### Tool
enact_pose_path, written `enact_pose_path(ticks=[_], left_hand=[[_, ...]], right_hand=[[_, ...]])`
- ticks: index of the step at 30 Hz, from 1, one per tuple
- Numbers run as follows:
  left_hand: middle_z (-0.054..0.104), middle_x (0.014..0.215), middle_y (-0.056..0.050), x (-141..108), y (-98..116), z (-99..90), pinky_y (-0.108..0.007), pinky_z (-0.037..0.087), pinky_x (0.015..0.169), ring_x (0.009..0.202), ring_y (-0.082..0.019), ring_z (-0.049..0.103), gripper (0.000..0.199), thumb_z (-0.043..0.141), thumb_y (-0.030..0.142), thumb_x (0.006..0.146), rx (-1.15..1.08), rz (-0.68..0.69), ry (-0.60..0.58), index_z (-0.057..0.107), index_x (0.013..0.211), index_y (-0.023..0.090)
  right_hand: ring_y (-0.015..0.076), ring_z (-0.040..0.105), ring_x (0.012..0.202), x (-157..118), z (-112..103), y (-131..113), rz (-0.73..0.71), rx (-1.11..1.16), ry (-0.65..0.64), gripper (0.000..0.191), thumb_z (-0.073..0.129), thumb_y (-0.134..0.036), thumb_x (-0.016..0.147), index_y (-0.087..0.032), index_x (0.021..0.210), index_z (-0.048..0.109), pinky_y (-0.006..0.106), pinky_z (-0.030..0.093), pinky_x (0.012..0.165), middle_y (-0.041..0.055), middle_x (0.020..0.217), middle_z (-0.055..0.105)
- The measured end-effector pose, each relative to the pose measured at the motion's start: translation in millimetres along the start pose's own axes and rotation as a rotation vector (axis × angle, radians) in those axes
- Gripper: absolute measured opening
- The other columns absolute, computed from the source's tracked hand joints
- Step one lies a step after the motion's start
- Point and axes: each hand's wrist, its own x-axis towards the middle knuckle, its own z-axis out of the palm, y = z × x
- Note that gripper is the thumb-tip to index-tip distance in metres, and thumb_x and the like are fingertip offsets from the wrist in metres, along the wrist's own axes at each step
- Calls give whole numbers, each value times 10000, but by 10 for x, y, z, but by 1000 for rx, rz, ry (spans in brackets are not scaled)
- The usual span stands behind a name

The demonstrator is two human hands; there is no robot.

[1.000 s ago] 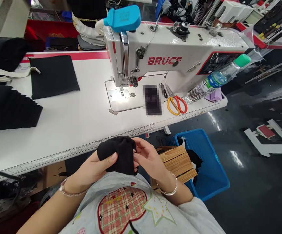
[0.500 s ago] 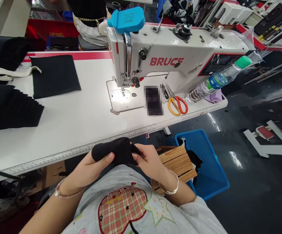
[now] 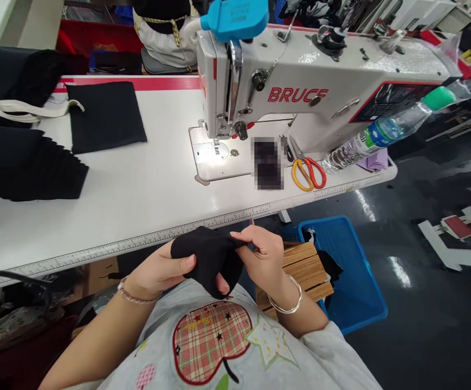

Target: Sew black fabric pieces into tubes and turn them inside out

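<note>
A piece of black fabric (image 3: 208, 257) hangs between my two hands, over my lap and just off the table's front edge. My left hand (image 3: 170, 266) grips its left side, thumb on top and most fingers hidden beneath the cloth; a fingertip shows below a fold. My right hand (image 3: 262, 252) pinches the fabric's upper right corner between thumb and forefinger. Beyond them stands a white sewing machine (image 3: 300, 81), its needle plate (image 3: 214, 154) lit. A flat black square of fabric (image 3: 107, 116) lies left of the machine.
Stacked black pieces (image 3: 27, 165) and a cream strap (image 3: 27, 108) lie on the white table (image 3: 137, 184) at left. Scissors (image 3: 308, 173) and a plastic bottle (image 3: 385, 132) are at right. Below stand a wooden stool (image 3: 306, 268) and a blue bin (image 3: 357, 281).
The fabric has been opened out and now hangs lower, with a fold showing. My right hand has risen and moved right to its upper corner. The whole view has shifted slightly.
</note>
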Motion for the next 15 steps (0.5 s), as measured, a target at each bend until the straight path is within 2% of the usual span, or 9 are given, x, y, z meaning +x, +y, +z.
enact_pose_path(ticks=[3, 9, 12, 15], left_hand=[[774, 861, -96, 54, -8, -47, -308, 601, 757, 790, -228, 744, 388, 488, 372, 963, -44, 111, -103, 775, 950, 112], [774, 914, -86, 77, 72, -24, -283, 606, 714, 794, -230, 747, 380, 472, 363, 971, -26, 40, -138, 774, 1000, 134], [772, 940, -73, 34, 79, -2, -309, 604, 745, 795, -234, 747, 363, 464, 345, 973, -47, -7, -202, 770, 1024, 158], [772, 954, -56, -30, 61, 3, -339, 599, 791, 815, -234, 744, 334, 472, 317, 966, 5, -26, -170, 766, 1041, 175]], right_hand=[[122, 620, 625, 41, -3, -32, -43, -26, -14, 187, 555, -96, 873, -207, 913, 700, 253, 510, 581, -3, 690, 668], [140, 643, 701, 61, 16, -86, -151, -122, -132, 183, 528, -114, 894, -191, 987, 665, 270, 539, 644, 35, 785, 701], [130, 581, 624, 51, 43, -28, -170, -138, -84, 180, 529, -63, 845, -180, 909, 650, 258, 498, 586, 11, 689, 636], [126, 567, 612, 91, 46, 8, -147, -151, -12, 244, 497, -21, 804, -200, 880, 644, 249, 489, 587, -12, 664, 610]])
